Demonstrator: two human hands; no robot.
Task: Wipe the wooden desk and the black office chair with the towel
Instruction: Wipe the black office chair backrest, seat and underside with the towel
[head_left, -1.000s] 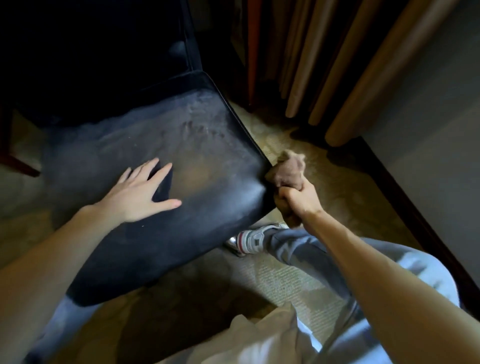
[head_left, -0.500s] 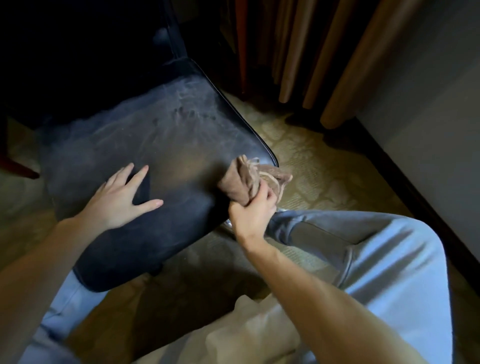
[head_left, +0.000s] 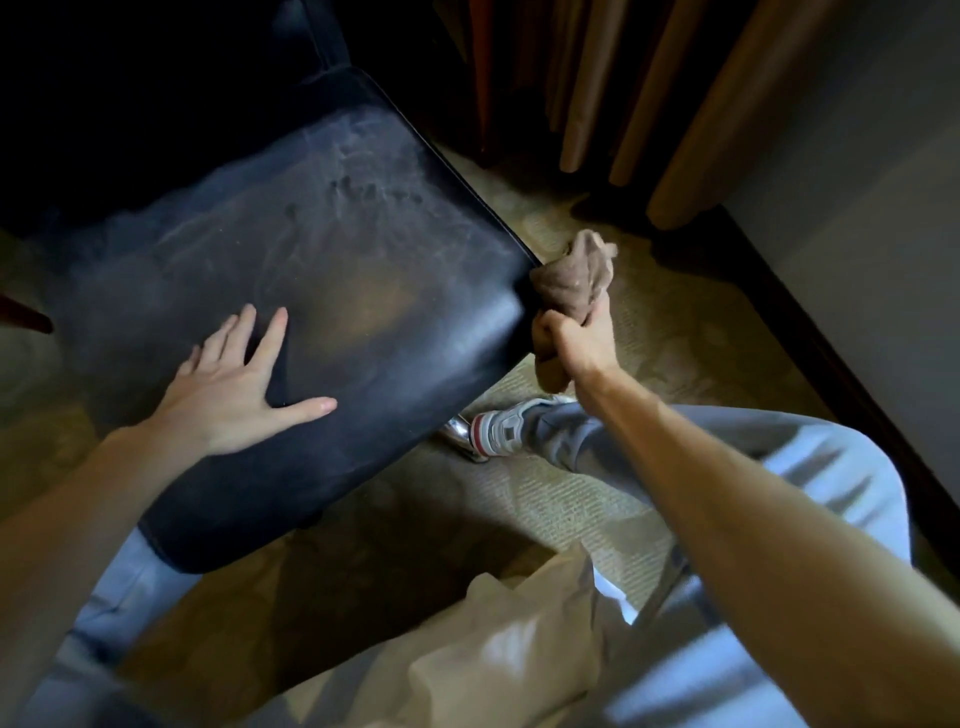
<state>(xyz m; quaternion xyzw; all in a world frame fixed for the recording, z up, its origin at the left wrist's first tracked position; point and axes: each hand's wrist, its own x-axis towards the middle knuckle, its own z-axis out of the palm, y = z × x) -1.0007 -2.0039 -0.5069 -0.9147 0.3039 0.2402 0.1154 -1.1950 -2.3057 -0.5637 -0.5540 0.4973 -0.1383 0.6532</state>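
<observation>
**A:** What's changed on the black office chair (head_left: 322, 291)?

**B:** The seat hasn't shifted. Its dull, streaked top spreads away beyond the left fingertips, as it did half a second ago. The left hand (head_left: 244, 395) stays flat on it, fingers straight and spread wide, thumb out, steadying it.

**A:** And the right hand (head_left: 569, 345)?

**B:** That's the change. Half a second back it had the towel on the seat's top, just inside the corner. Now it has swept off. Its curled fingers clench the bunched towel (head_left: 571, 275) against the seat's outer edge, with cloth bulging above and below the knuckles.

**A:** So the corner is being worked?

**B:** I'd judge back-and-forth strokes over that edge. The seat beyond both hands looks unwiped, and the wooden desk isn't in view.
</observation>
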